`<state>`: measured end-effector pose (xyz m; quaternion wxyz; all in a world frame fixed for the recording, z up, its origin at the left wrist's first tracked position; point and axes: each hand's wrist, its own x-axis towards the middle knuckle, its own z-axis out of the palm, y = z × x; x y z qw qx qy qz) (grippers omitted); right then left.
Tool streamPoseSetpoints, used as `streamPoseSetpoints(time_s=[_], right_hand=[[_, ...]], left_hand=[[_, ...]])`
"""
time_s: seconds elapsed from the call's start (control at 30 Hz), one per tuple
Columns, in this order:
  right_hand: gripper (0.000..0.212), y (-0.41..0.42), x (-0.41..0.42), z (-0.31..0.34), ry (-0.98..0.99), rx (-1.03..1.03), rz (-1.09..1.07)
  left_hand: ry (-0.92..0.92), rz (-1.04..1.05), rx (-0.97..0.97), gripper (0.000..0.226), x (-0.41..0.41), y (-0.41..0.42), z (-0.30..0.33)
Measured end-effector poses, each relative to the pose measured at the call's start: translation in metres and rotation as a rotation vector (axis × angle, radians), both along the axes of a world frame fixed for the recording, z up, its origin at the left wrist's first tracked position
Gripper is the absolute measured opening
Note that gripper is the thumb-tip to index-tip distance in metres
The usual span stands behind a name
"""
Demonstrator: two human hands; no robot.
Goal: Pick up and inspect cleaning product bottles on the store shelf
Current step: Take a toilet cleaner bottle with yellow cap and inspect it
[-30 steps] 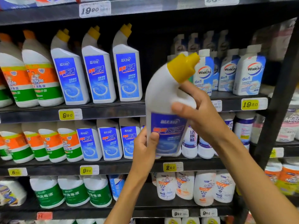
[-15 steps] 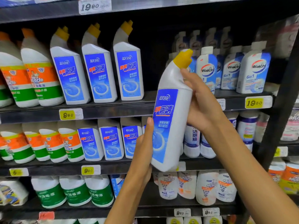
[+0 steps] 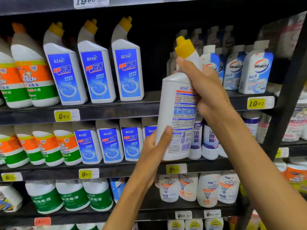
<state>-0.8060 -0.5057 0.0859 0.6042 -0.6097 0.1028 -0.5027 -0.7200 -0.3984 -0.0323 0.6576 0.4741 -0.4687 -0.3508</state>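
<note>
I hold a white toilet cleaner bottle [image 3: 171, 105] with a yellow angled cap upright in front of the shelf, its printed back label facing me. My right hand [image 3: 207, 90] grips the bottle's neck and shoulder just under the cap. My left hand [image 3: 154, 146] grips its lower left edge, thumb pressed on the side. Three matching bottles [image 3: 96, 72] with blue front labels stand on the upper shelf to the left, and more of them [image 3: 109, 143] stand on the shelf below.
Orange and green Mr Muscle bottles [image 3: 33, 77] fill the left of the shelves. Walch bottles [image 3: 255, 70] stand at the upper right. A black shelf upright [image 3: 285, 97] runs down the right side. Yellow price tags [image 3: 256, 102] line the shelf edges. Green-labelled bottles [image 3: 71, 196] sit lower down.
The bottle has been turned about its upright axis, from blue front label to printed back label facing me. Both hands shifted their grip while staying on it.
</note>
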Motion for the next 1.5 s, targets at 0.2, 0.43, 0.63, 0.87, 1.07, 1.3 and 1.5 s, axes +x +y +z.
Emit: streamPoseSetpoints(time_s=[0.2,0.43,0.63,0.87,1.07,1.3,1.5], right_hand=[[0.032,-0.005,-0.009,-0.006,0.006,0.144,0.432],[0.03,0.002,-0.008,-0.01,-0.035,0.06,0.277],[0.027,0.007,-0.008,-0.009,-0.102,0.068,0.337],[0.091,-0.008,0.0,-0.022,-0.138,0.033,0.497],[0.032,-0.007,-0.003,-0.021,-0.017,-0.087,0.102],[0.039,-0.008,-0.004,-0.001,-0.068,-0.093,0.066],[0.039,-0.011,0.005,0.002,-0.041,-0.149,0.195]], left_hand=[[0.25,-0.181,-0.099,0.048,-0.006,-0.001,-0.005],[-0.002,0.023,-0.016,0.046,0.004,-0.006,-0.009],[0.363,-0.074,0.023,0.052,-0.002,-0.017,-0.007],[0.558,-0.319,0.107,0.06,-0.015,-0.017,-0.012],[0.165,-0.03,0.096,0.044,-0.007,-0.015,-0.009],[-0.051,0.118,-0.152,0.053,-0.013,-0.015,0.004],[0.005,0.071,-0.231,0.052,0.008,-0.033,0.027]])
